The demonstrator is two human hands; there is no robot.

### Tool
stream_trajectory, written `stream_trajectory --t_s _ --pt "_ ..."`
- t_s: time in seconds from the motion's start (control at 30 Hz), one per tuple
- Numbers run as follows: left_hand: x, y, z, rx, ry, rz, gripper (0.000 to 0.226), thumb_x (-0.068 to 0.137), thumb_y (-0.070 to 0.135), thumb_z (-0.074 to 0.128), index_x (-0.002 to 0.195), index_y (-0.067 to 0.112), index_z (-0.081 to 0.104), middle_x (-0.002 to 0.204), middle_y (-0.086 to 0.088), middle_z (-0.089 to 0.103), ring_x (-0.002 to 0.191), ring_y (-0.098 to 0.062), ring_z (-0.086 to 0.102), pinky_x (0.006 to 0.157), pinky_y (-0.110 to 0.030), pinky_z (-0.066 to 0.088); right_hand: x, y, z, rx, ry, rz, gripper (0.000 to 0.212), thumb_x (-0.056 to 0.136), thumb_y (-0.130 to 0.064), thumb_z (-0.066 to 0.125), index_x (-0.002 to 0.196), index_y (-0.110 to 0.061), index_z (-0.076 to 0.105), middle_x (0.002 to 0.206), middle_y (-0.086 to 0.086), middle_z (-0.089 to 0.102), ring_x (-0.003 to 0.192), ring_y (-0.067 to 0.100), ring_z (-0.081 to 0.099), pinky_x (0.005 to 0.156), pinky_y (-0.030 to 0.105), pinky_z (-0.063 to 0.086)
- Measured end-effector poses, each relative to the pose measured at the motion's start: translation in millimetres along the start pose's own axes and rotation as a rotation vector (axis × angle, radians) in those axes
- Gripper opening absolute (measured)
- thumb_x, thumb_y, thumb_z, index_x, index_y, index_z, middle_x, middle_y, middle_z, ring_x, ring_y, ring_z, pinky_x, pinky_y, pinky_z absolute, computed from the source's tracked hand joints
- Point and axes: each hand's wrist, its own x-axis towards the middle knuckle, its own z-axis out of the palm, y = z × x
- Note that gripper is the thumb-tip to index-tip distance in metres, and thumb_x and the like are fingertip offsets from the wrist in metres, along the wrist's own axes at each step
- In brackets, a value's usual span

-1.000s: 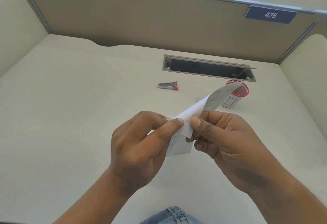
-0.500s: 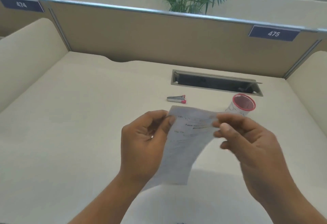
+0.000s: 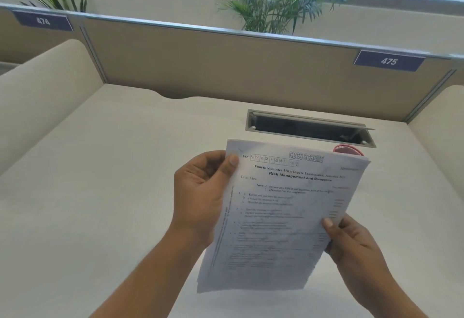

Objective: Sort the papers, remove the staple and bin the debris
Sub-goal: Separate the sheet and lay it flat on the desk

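I hold a set of printed exam papers [image 3: 283, 214] upright above the desk, printed side facing me. My left hand [image 3: 200, 194] grips the upper left edge, thumb on the front near the top corner. At the lower right edge, my right hand [image 3: 351, 242] pinches the papers with its thumb on the front. Only the red rim of the paper cup [image 3: 347, 149] peeks over the sheets' top right corner. The staple remover is hidden behind the papers, and I see no staple.
The cream desk [image 3: 113, 179] has a recessed cable slot [image 3: 308, 129] at the back, just beyond the papers. Beige partition walls close it in on three sides, with number plates 474 [image 3: 42, 20] and 475 [image 3: 389, 61]. Plants stand behind the partition.
The folded papers have been opened out and raised flat in front of me. My right hand slid from the top edge down to the lower right edge. The view tilted upward.
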Motion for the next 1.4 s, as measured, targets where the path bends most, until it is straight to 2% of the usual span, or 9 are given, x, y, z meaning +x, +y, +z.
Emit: stream_trajectory --t_s 0.13,0.23,0.4,0.6,0.87,1.0,1.1,1.23,1.4 --pt "5 -5 -7 0.006 -0.006 -0.002 0.011 0.082 0.031 0.076 0.084 0.021 0.079 0.086 -0.002 0.080 0.073 -0.020 0.077 0.061 -0.031 0.061 1 -2 3 0.033 0.054 0.001 0.029 0.089 -0.021 0.056 0.111 -0.009 0.071 0.113 0.020 0.072 0.099 0.037 0.071 0.078 0.040 0.060" --pt "6 -9 -13 0.068 -0.043 -0.021 0.020 0.079 0.041 0.075 0.090 0.025 0.080 0.094 -0.001 0.081 0.080 -0.020 0.078 0.064 -0.028 0.061 3 -6 5 0.054 0.106 0.002 0.026 0.086 -0.024 0.059 0.101 -0.009 0.074 0.106 0.022 0.074 0.090 0.038 0.073 0.070 0.040 0.061" --pt "3 -25 -25 0.147 -0.192 -0.057 0.020 0.082 0.024 0.077 0.102 0.024 0.079 0.108 -0.002 0.080 0.095 -0.024 0.077 0.074 -0.033 0.064 13 -12 12 0.063 0.204 -0.171 0.022 0.088 -0.022 0.058 0.098 -0.012 0.075 0.105 0.013 0.076 0.091 0.029 0.074 0.071 0.034 0.060" --pt "4 -50 -37 0.183 -0.175 -0.047 0.015 0.084 0.021 0.076 0.097 0.028 0.080 0.104 0.000 0.080 0.093 -0.023 0.077 0.073 -0.030 0.063 19 -13 19 -0.071 0.197 -0.284 0.014 0.084 -0.017 0.065 0.088 -0.019 0.078 0.094 -0.002 0.079 0.084 0.013 0.074 0.067 0.022 0.058" --pt "-3 -95 -63 0.320 -0.149 -0.161 0.023 0.093 0.015 0.069 0.104 0.033 0.080 0.107 0.003 0.080 0.098 -0.020 0.076 0.082 -0.037 0.064 24 25 19 -0.128 0.119 -0.081 0.017 0.085 -0.020 0.067 0.099 -0.022 0.077 0.104 0.003 0.078 0.094 0.020 0.074 0.071 0.022 0.058" --pt "2 -95 -77 0.243 -0.069 -0.179 0.017 0.092 0.017 0.071 0.104 0.024 0.080 0.106 -0.004 0.080 0.097 -0.027 0.077 0.076 -0.038 0.064 21 41 15 -0.135 0.030 0.030 0.024 0.088 -0.020 0.065 0.110 -0.020 0.073 0.114 0.005 0.074 0.106 0.021 0.070 0.080 0.022 0.056" --pt "13 -88 -86 0.151 0.010 -0.207 0.018 0.090 0.013 0.071 0.103 0.020 0.080 0.107 -0.007 0.080 0.096 -0.026 0.077 0.074 -0.033 0.063 15 56 15 -0.120 -0.049 0.190 0.028 0.090 -0.015 0.062 0.117 -0.016 0.070 0.118 0.007 0.073 0.107 0.026 0.069 0.080 0.031 0.058" --pt "28 -78 -102 0.144 0.063 -0.241 0.017 0.087 0.015 0.072 0.100 0.023 0.081 0.106 -0.006 0.080 0.094 -0.027 0.078 0.072 -0.034 0.064 11 71 27 -0.156 -0.065 0.347 0.027 0.094 -0.004 0.057 0.121 -0.009 0.064 0.104 0.011 0.077 0.086 0.033 0.074 0.059 0.033 0.059" --pt "43 -68 -130 0.195 0.055 -0.283 0.023 0.093 0.016 0.070 0.114 0.020 0.074 0.112 -0.003 0.079 0.100 -0.025 0.076 0.078 -0.037 0.064 23 76 58 -0.122 -0.060 0.352 0.024 0.096 0.003 0.053 0.115 -0.004 0.065 0.089 0.017 0.077 0.056 0.030 0.069 0.042 0.027 0.051"
